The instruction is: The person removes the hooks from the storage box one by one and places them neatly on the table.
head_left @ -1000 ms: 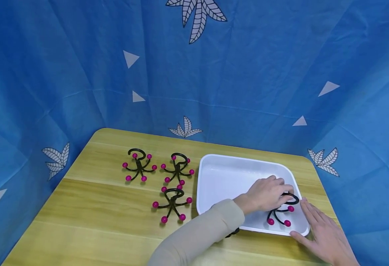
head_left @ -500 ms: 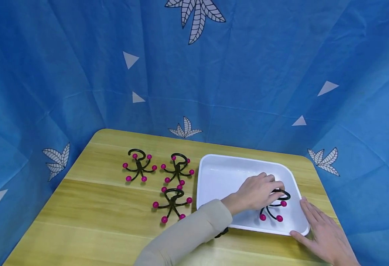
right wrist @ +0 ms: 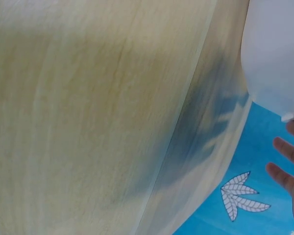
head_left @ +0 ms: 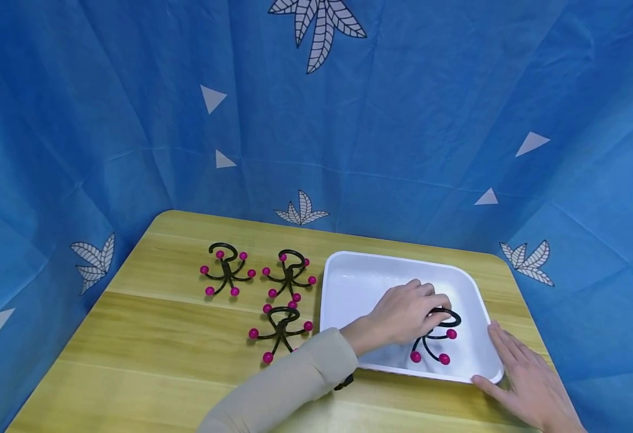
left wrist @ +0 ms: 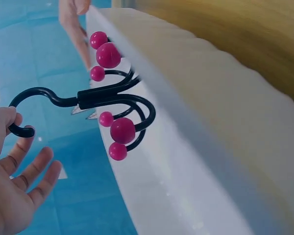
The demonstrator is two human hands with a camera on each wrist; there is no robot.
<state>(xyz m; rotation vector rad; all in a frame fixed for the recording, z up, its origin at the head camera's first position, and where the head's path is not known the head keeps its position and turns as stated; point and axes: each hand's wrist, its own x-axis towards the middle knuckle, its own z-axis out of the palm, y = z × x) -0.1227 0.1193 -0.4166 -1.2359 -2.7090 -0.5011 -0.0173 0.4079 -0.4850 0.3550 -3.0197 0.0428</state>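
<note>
My left hand [head_left: 407, 314] reaches over the white tray [head_left: 343, 288]. Its thumb and index finger pinch the curved top of a black multi-arm hook hanger [left wrist: 100, 96] with pink ball tips, while the other fingers stay loose. In the head view, that hanger's ball ends hang over the tray floor, right of the middle. At the tray's front right corner lies my right hand [head_left: 532, 385], thumb at the front rim and straight fingers along the right side. Three matching hangers stand to the left: one at the back left [head_left: 226, 270], another beside it [head_left: 289, 273], and a third nearer me [head_left: 281, 328].
The tray sits on the right part of a wooden table [head_left: 148, 349]. The near hanger stands close to the tray's left wall, partly behind my left sleeve [head_left: 289, 379]. A blue curtain [head_left: 430, 120] with white leaf prints surrounds the table's back and sides.
My left hand has moved to the left over the tray, carrying the pinched hanger away from the right wall. The right hand keeps its place at the corner.
</note>
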